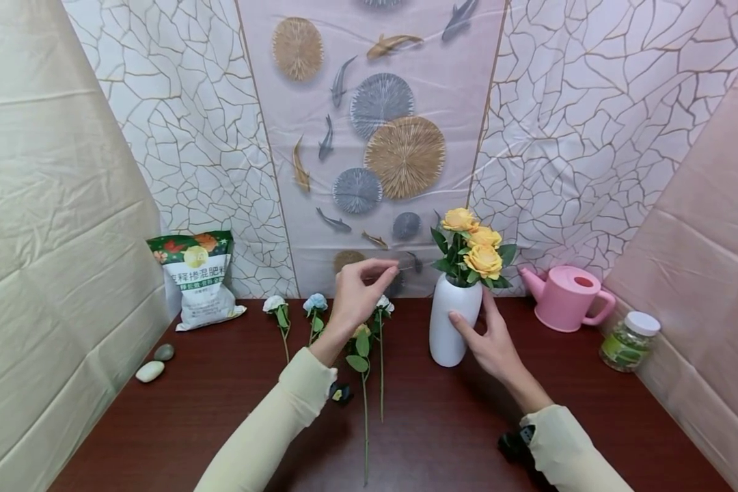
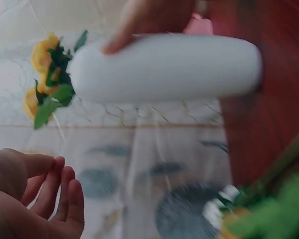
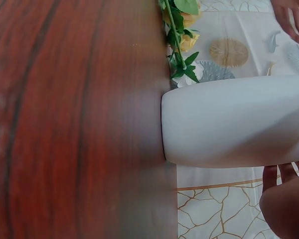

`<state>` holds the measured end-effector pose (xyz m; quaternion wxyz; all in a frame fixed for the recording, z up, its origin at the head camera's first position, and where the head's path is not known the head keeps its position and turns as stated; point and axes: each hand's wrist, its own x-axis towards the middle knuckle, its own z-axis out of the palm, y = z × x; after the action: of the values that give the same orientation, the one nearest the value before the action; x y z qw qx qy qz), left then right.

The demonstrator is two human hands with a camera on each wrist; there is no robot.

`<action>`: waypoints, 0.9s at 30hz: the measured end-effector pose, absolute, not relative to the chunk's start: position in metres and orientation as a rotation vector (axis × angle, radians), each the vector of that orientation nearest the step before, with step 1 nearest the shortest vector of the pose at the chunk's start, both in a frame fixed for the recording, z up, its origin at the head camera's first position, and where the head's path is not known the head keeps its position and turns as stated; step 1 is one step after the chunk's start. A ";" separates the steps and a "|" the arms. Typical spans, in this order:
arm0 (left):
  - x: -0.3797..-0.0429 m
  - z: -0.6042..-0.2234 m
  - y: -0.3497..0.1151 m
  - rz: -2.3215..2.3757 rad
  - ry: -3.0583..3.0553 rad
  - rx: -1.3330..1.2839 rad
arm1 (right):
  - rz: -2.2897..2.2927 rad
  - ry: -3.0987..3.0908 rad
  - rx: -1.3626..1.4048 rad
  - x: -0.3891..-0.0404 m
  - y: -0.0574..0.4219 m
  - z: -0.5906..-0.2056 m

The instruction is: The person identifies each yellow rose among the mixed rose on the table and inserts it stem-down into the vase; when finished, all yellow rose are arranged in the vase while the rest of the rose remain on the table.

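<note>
A white vase stands upright on the table, holding several yellow roses with dark green leaves. My right hand grips the vase from its right side, with the thumb across the front and the other fingers behind. Left of the roses, my left hand is raised above the table, apart from the vase. Its thumb tip meets the index fingertip, the other fingers are loosely bent, and nothing shows between them. The left wrist view has the same vase blurred, with the roses at its mouth.
Loose flowers lie on the table: a white one, a blue one, and others partly behind my left hand. A fertilizer bag and two stones are at left. At right stand a pink watering can and a white-lidded jar.
</note>
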<state>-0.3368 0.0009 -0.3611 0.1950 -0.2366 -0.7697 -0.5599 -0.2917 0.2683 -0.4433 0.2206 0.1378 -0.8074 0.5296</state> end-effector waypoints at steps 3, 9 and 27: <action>-0.335 -0.377 -0.021 -1.553 -2.241 -0.608 | 1.461 -2.231 0.386 -0.293 0.269 -0.444; -0.329 -0.412 -0.056 -1.507 -2.400 -0.448 | 1.452 -2.230 0.377 -0.292 0.269 -0.443; -0.313 -0.462 -0.080 -1.628 -2.865 -0.335 | 1.468 -2.235 0.376 -0.291 0.267 -0.443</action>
<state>-0.3135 -0.0795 -0.4621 -0.0852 -0.1006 -0.8619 -0.4897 -0.2913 0.2675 -0.4430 0.2188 0.1357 -0.8077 0.5305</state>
